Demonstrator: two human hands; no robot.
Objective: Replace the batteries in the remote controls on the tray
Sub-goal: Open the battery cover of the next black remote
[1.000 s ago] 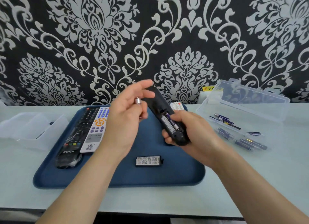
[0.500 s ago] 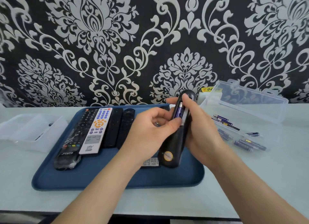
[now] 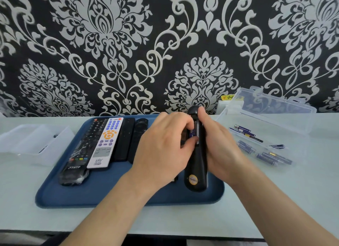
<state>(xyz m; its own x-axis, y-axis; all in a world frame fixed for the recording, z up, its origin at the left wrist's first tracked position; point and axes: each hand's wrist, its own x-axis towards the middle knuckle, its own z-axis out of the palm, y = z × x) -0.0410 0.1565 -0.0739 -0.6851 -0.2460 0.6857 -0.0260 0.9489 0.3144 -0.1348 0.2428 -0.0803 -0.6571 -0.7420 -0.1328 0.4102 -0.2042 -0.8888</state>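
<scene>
My right hand (image 3: 218, 146) grips a black remote (image 3: 197, 165), back side up, above the right part of the blue tray (image 3: 113, 194). Its battery bay is uncovered and shows a purple battery (image 3: 194, 133). My left hand (image 3: 165, 150) has its fingers curled over the bay, thumb and fingertips pressing on that battery. On the tray's left lie a black wrapped remote (image 3: 82, 150), a white remote (image 3: 106, 143) with blue and orange buttons, and two slim black remotes (image 3: 126, 139). A corner of the loose battery cover (image 3: 176, 179) peeks out below my left hand.
An open clear plastic box (image 3: 271, 113) at the right holds several purple batteries (image 3: 266, 152). A frosted plastic container (image 3: 31, 145) stands left of the tray. The patterned wall rises straight behind the table, and the table's front edge runs near my forearms.
The remote turned from slanting to nearly upright along the tray's right side. My left hand brought a battery to the bay and now presses on it there.
</scene>
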